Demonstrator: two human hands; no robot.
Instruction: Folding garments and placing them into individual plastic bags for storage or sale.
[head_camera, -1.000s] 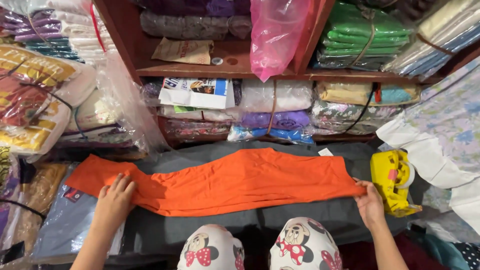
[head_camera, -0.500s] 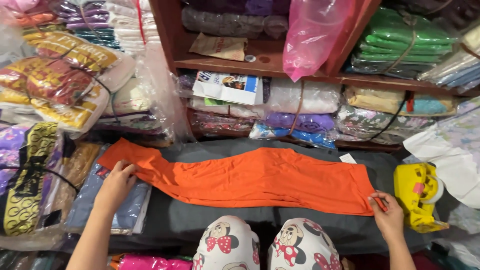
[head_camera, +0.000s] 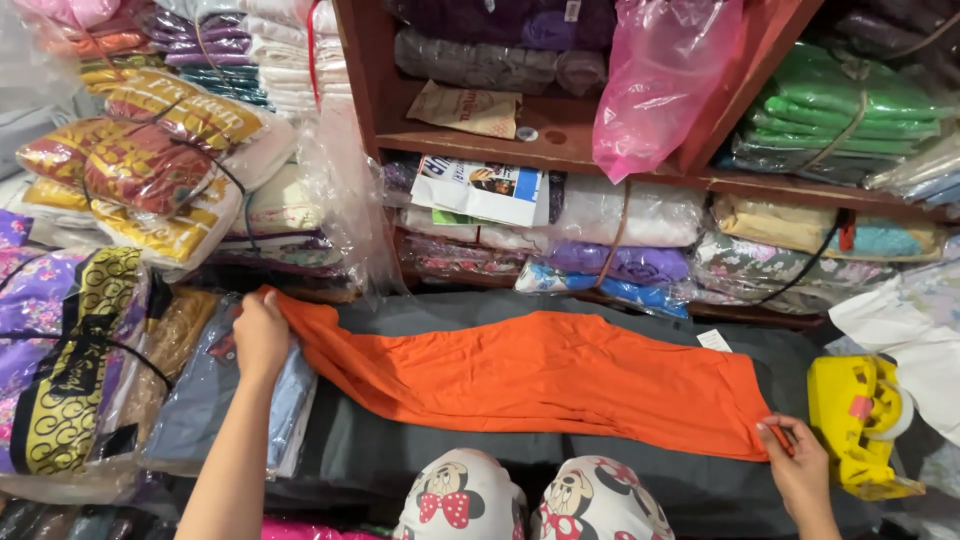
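A long orange garment (head_camera: 540, 380) lies stretched flat across a dark grey cloth (head_camera: 420, 450) in front of me. My left hand (head_camera: 260, 335) grips its left end, close to a clear bag of folded bluish fabric (head_camera: 200, 420). My right hand (head_camera: 795, 465) pinches the garment's lower right corner between fingers and thumb. My knees (head_camera: 530, 500), in white trousers with a cartoon mouse print, show at the bottom edge.
A yellow tape dispenser (head_camera: 855, 420) sits at the right. Wooden shelves (head_camera: 560, 150) behind hold stacks of folded fabric, a pink plastic bag (head_camera: 660, 80) and a printed box (head_camera: 480, 190). Bagged patterned textiles (head_camera: 130, 170) pile up at the left.
The view has shifted left and nearer. Both hands have closed on the garment's ends, the left one moving to the far left tip, and the cloth is pulled straighter.
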